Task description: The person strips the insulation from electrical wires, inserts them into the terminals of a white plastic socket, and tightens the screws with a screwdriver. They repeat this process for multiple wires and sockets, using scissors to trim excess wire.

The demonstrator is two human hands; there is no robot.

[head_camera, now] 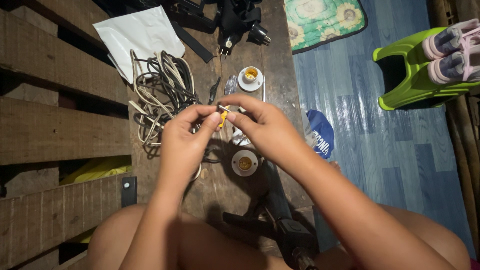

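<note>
Left hand and right hand grips pinching small yellow piece above table; lamp socket at 6 o'clock; cable tangle at 10.

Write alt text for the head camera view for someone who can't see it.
Seen from above, a person's left hand and right hand pinch a small yellow-handled tool and a thin wire over a worn wooden bench. Below the hands lie a tangle of black and white cords and two round white lamp sockets.

small yellow part | pinched with thin metal pin | above wooden bench, between both fingertips
</note>
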